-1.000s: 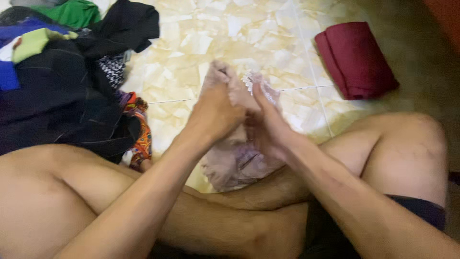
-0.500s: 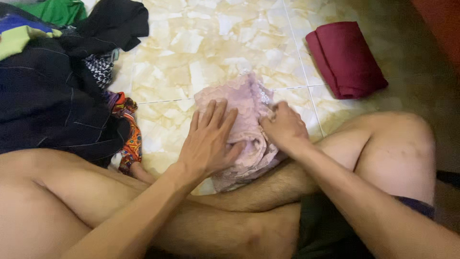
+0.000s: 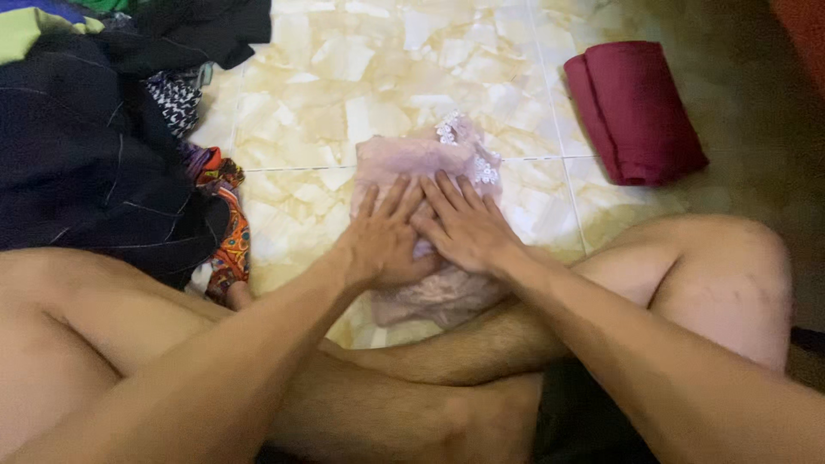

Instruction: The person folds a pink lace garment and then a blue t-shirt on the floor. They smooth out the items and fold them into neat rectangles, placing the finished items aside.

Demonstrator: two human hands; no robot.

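A pale pink lacy garment (image 3: 421,159) lies spread on the cream marble-pattern floor tiles (image 3: 344,94) in front of my crossed legs. My left hand (image 3: 387,236) rests flat on its middle, fingers spread and pointing away from me. My right hand (image 3: 460,225) lies flat right beside it, fingers touching the left hand's. Both palms press on the cloth; neither grips it. The garment's near part shows under my wrists, down to my shin.
A heap of dark clothes (image 3: 77,146) with patterned and orange pieces (image 3: 225,228) fills the left side. A folded dark red cloth (image 3: 636,107) lies at the upper right. My bare legs (image 3: 705,275) cross the bottom of the view.
One second ago both hands held the garment up; then they laid it on the floor. Now both hands are flat together at its middle, and the cloth lies flatter.
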